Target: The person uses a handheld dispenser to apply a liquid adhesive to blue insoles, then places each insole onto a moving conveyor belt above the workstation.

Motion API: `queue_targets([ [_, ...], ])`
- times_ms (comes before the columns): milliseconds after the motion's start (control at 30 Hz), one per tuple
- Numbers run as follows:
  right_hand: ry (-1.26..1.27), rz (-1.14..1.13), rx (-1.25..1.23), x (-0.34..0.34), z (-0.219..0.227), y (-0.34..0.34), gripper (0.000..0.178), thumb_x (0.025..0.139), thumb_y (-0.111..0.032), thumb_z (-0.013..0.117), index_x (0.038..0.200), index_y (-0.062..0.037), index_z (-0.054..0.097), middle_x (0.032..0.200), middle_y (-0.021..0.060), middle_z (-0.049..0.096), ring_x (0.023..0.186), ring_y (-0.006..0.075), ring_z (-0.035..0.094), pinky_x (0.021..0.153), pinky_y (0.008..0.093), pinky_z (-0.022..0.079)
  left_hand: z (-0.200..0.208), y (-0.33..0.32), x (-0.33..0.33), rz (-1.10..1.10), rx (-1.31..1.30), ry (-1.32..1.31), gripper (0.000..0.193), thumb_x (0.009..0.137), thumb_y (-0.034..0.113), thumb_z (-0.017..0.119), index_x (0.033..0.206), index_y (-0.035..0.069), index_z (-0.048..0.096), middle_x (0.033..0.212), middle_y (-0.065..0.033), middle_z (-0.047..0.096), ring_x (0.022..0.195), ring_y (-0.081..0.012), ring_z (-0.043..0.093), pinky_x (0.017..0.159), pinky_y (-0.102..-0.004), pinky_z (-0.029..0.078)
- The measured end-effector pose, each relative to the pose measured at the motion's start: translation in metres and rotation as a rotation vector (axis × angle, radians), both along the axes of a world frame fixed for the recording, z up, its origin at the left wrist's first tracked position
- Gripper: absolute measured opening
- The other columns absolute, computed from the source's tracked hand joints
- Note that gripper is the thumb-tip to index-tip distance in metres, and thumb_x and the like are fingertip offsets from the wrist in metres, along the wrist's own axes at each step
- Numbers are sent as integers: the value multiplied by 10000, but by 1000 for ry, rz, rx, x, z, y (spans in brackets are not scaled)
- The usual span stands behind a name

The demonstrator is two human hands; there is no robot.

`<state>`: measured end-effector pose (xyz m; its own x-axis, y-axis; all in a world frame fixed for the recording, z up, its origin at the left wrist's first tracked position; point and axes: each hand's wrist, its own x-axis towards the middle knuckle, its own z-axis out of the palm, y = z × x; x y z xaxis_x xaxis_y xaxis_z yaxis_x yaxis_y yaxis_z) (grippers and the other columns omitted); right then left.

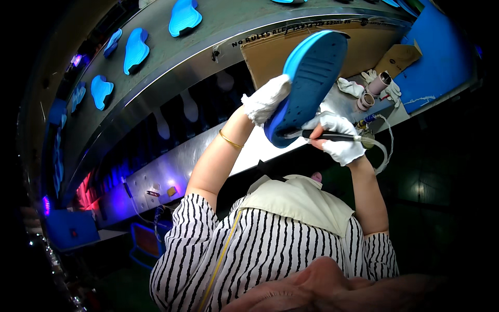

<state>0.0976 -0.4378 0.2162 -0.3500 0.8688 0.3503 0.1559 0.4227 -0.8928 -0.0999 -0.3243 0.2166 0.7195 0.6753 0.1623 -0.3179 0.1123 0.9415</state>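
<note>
Left hand (267, 100) grasping a blue sole (314, 75), right hand (338, 139) holding a slim black tool (335, 136) at its near end.
The blue sole is raised at a tilt over the brightly lit worktop (179, 164). The left hand, in a white glove, is closed on the sole's left edge; the right hand, gloved too, grips the tool just right of the sole's near end, its tip at the sole, though I cannot tell whether they touch. A pale hose (384, 155) curves away to the sole's right. Behind the sole is brown cardboard (262, 57); right of it are white gloves (351, 87) and two pinkish cylinders (379, 85). Beyond the sole and to its left, blue pieces (136, 49) lie spaced along a dark belt (223, 18).
</note>
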Motion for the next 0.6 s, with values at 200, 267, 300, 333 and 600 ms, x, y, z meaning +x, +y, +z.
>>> queue_targets([
  [200, 12, 65, -68, -9, -11, 5, 131, 636, 55, 662, 721, -29, 609, 793, 80, 632, 732, 163, 596, 677, 282, 484, 32, -5, 12, 125, -161, 355, 552, 872, 486, 567, 1179, 29, 527, 981, -83, 591, 786, -126, 587, 682, -278, 522],
  [267, 99, 161, -330, -1, 0, 5, 117, 649, 50, 665, 721, -24, 610, 803, 68, 633, 735, 149, 589, 674, 279, 482, 28, -3, 14, 151, -98, 367, 598, 858, 527, 558, 1194, 34, 523, 960, -85, 602, 762, -125, 591, 665, -270, 519],
  [300, 96, 119, -256, -3, 9, 3, 100, 670, 48, 660, 730, -16, 612, 798, 58, 625, 739, 129, 576, 660, 265, 473, 26, -1, 15, 164, -55, 370, 640, 852, 558, 541, 1217, 32, 508, 970, -98, 608, 775, -138, 602, 685, -280, 527],
  [333, 61, 100, -164, -2, 9, 7, 104, 674, 59, 646, 738, -18, 616, 806, 72, 619, 744, 134, 576, 661, 256, 467, 23, 1, 15, 178, -12, 373, 682, 847, 588, 523, 1240, 31, 493, 981, -111, 613, 788, -151, 614, 705, -290, 534],
  [600, -56, 102, -104, -3, -5, 18, 117, 672, 48, 640, 736, -46, 612, 817, 49, 608, 762, 157, 584, 695, 277, 472, 30, 10, 4, 208, -18, 479, 662, 840, 603, 524, 1203, 49, 531, 959, -89, 610, 767, -120, 586, 677, -254, 505],
])
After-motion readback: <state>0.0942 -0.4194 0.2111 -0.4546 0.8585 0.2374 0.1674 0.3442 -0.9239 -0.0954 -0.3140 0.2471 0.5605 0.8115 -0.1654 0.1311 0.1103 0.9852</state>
